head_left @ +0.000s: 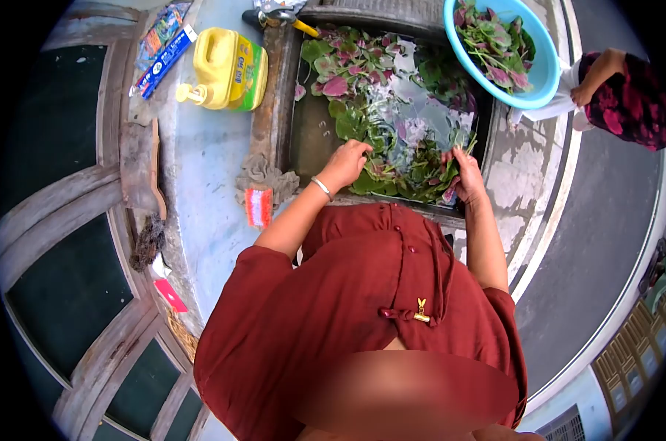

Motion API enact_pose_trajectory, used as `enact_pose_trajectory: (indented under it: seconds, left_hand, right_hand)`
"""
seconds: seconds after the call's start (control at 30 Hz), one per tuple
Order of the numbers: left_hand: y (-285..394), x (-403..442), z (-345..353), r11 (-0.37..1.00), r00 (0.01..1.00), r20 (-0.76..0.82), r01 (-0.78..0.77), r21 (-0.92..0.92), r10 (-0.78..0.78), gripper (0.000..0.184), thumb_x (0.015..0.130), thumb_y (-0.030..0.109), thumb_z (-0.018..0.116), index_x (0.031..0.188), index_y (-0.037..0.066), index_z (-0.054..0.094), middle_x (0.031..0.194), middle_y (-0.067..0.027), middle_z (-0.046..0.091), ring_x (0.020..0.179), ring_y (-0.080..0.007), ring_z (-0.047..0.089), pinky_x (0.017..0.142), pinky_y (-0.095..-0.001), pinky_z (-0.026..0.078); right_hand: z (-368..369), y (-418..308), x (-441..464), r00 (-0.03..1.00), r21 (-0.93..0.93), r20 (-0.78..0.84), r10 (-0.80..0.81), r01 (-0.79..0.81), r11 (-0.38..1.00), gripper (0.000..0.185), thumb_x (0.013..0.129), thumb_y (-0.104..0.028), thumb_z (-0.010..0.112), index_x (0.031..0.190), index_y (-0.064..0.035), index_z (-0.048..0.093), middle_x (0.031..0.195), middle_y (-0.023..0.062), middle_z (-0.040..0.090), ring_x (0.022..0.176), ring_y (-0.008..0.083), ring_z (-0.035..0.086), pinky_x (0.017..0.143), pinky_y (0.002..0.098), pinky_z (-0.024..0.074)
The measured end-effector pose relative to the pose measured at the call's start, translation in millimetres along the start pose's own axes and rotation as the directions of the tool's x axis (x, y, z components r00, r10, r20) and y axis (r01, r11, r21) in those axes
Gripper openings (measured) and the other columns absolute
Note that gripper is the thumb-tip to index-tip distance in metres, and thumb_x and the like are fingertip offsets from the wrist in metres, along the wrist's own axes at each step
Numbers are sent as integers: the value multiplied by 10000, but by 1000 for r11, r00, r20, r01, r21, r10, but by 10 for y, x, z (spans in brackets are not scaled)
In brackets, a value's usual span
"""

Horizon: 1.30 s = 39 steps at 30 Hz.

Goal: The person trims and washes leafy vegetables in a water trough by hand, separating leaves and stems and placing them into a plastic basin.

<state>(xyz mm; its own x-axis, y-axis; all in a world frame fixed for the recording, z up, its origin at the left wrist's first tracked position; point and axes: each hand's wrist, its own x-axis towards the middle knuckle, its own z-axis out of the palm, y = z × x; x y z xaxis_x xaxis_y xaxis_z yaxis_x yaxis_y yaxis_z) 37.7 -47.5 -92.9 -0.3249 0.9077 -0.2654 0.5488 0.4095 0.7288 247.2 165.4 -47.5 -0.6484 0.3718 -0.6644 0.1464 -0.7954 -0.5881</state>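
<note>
Red-and-green amaranth leaves (336,87) float in a dark-rimmed sink (308,151) of water in front of me. At the sink's near side, my left hand (345,166) has its fingers drawn together at the edge of the leaves; what is between the fingertips is hidden. My right hand (466,176) is closed on a bunch of amaranth leaves (437,170) at the near right corner. A light blue basin (547,67) with more amaranth greens (494,48) stands beyond the sink's far right corner.
Left of the sink are a yellow jug (230,70), a blue box (166,62), a grey rag (267,176) and a red-and-white sponge (258,208). A yellow-handled tool (303,28) lies at the far rim. Another person's arm (601,73) shows at right.
</note>
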Motion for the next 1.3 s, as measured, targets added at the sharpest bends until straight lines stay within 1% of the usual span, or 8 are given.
enact_pose_trajectory:
  seconds: [0.1,0.3,0.57,0.63,0.7,0.87,1.13,1.3]
  left_hand:
    - [-84,-112,236,979,987,2,-162,125,163,303,769,55,577,1070,85,550,1035,-125,531,941,-332,534,836,-397,450]
    - [-386,-44,437,910,964,252,-30,414,-83,187,759,137,550,909,110,658,958,-148,607,872,-347,594,748,-431,489]
    - [-442,-198,-32,968,938,240,238,77,-250,190,820,238,600,842,55,645,773,-95,632,655,-225,587,642,-322,477]
    - [-265,-320,-109,681,851,292,525,-510,-437,170,874,207,562,857,49,621,729,-7,594,611,-109,542,590,-250,460]
    - [-134,-402,-125,599,829,303,552,-581,-470,143,907,188,529,916,61,595,752,49,552,648,-46,521,596,-208,450]
    - [56,-480,-24,370,904,177,330,-868,-390,89,885,178,570,903,90,562,810,49,542,721,-46,503,649,-236,464]
    - [296,-305,-23,531,997,54,77,-844,-59,111,867,173,599,852,65,580,791,53,554,722,-40,494,670,-218,442]
    - [261,-288,-140,579,995,96,66,-813,22,85,861,144,597,871,60,590,789,70,530,715,-30,472,663,-193,412]
  right_hand:
    - [-109,78,-103,979,25,-190,-73,80,997,288,906,-305,505,778,-49,544,712,62,572,579,153,534,517,412,554]
    - [-30,340,-170,966,13,-247,-78,84,996,290,894,-284,528,763,-27,561,672,86,582,511,174,542,459,355,512]
    - [-194,251,-196,994,34,-103,-41,44,998,262,889,-283,534,801,-36,544,716,97,601,561,192,576,486,411,556]
    - [-254,192,-207,998,16,-58,-27,28,999,260,887,-282,538,822,-30,554,696,100,596,576,189,586,481,423,561]
    - [-335,213,-178,1000,20,9,6,-7,1000,239,897,-259,528,853,-27,569,706,96,612,596,179,597,510,375,553]
    - [-214,358,-141,988,-92,148,-49,63,994,159,893,-195,552,925,-45,594,761,54,643,646,118,600,607,248,493]
    - [493,527,-255,989,-125,104,107,-94,988,246,889,-283,547,911,-59,646,665,-14,517,580,84,484,499,222,418]
    - [645,834,-18,992,232,91,82,-101,967,344,887,-344,533,1098,-77,580,705,1,544,618,127,514,562,286,463]
